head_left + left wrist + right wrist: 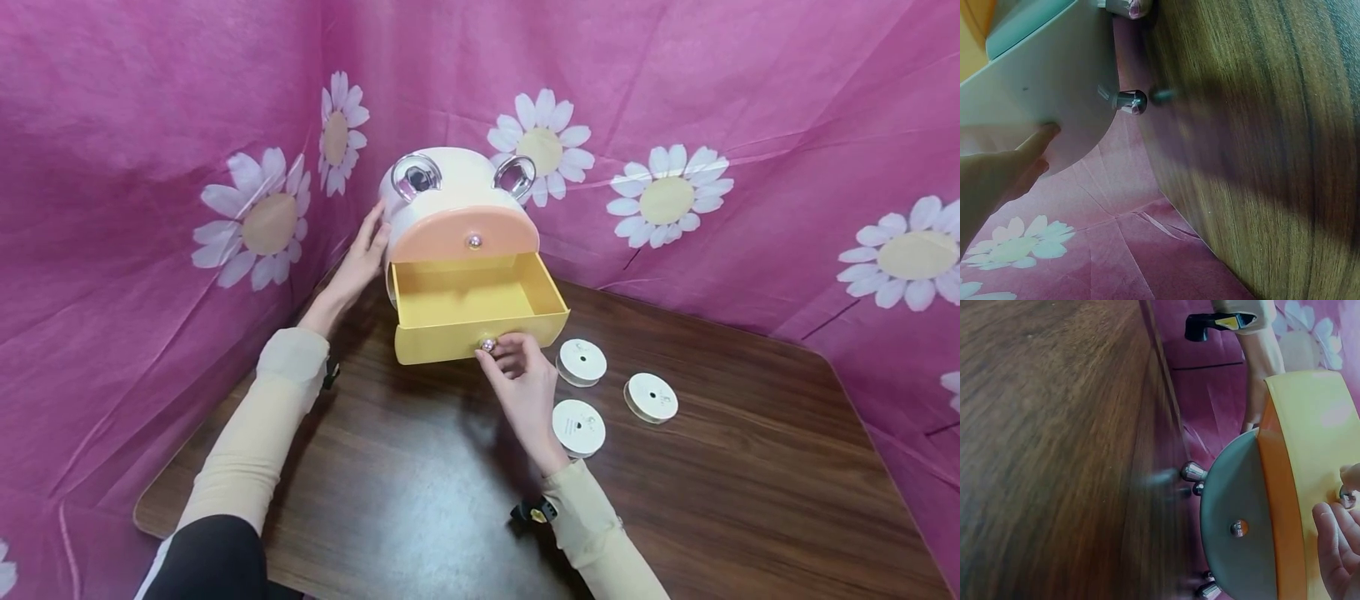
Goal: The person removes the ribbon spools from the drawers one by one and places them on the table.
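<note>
A white rounded drawer box (457, 171) with silver ring eyes stands at the back of the table. Its yellow drawer (480, 340) is pulled out and bare inside; the salmon drawer (442, 237) above it is closed. My right hand (525, 383) pinches the small silver drawer knob (487, 344) on the yellow front with thumb and forefinger. Against the box's left side rests my left hand (365, 254), its fingertips on the white wall (1079, 81) in the left wrist view. In the right wrist view a grey-green lower drawer (1235, 494) shows closed beneath the yellow one.
Three white ribbon-like spools (651, 397) lie on the wooden table (750, 467), right of the drawer and my right hand. A pink cloth (712, 75) with daisies hangs behind and around the table. Silver feet (1192, 472) hold the box off the tabletop.
</note>
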Motion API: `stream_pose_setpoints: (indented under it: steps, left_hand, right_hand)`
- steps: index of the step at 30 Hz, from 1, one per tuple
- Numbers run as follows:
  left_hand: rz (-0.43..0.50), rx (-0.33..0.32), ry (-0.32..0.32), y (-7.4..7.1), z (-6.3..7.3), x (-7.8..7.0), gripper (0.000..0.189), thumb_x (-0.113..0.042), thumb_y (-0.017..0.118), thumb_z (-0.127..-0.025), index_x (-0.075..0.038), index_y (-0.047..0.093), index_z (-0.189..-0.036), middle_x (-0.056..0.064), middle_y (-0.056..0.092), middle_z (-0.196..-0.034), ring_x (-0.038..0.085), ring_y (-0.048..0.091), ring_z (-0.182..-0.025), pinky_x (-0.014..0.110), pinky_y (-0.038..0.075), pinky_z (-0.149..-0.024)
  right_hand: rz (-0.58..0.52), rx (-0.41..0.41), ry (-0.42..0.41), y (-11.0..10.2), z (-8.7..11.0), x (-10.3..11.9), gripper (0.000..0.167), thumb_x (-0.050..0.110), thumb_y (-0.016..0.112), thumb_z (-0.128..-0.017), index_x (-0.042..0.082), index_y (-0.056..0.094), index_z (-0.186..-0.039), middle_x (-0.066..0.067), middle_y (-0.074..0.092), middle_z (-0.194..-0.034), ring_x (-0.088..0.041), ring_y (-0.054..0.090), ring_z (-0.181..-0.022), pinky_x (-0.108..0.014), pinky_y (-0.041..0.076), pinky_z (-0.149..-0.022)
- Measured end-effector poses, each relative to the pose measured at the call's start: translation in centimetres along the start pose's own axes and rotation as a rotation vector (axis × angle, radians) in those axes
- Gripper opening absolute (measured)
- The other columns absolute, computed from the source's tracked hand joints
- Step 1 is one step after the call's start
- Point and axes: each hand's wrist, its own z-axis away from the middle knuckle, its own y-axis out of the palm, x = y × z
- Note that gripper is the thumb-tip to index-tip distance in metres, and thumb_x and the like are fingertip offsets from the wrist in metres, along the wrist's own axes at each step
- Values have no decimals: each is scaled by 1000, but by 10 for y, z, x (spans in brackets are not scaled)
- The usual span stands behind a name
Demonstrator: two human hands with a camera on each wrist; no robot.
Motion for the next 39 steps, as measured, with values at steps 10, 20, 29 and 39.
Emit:
stream_pose_setpoints:
  steps: [10, 20, 29, 39]
  left_hand:
    - [1, 4, -7, -1, -2, 4, 60, -33, 33, -108, -33, 3, -161, -3, 1, -170, 20, 23, -142, 45, 39, -100]
    - [57, 32, -13, 2, 6, -8, 62, -31, 34, -108, -27, 2, -161, 5, -3, -170, 32, 12, -154, 68, 26, -115]
    - [47, 17, 15, 0, -3, 9, 60, -35, 33, -108, -35, 4, -160, -1, -2, -170, 28, 11, -154, 67, 26, -116]
    - [59, 30, -20, 3, 10, -16, 62, -26, 32, -108, -22, 2, -161, 6, -2, -170, 30, 9, -155, 67, 24, -116]
  right_hand:
    - [21, 15, -12, 2, -9, -5, 24, 20, 81, -83, 6, 66, -94, -6, 74, -81, -17, 69, -66, -13, 50, -56]
    - [26, 23, -26, 11, -23, -11, 24, 20, 81, -83, 5, 66, -93, -7, 75, -81, -19, 70, -65, -11, 50, -56]
    - [47, 10, -56, 20, -39, -17, 24, 20, 81, -83, 5, 65, -92, -7, 75, -79, -15, 68, -65, -14, 52, -60]
    - [41, 5, -7, 32, -55, -19, 25, 22, 82, -83, 5, 66, -92, -8, 75, -82, -15, 68, -65, -12, 50, -60]
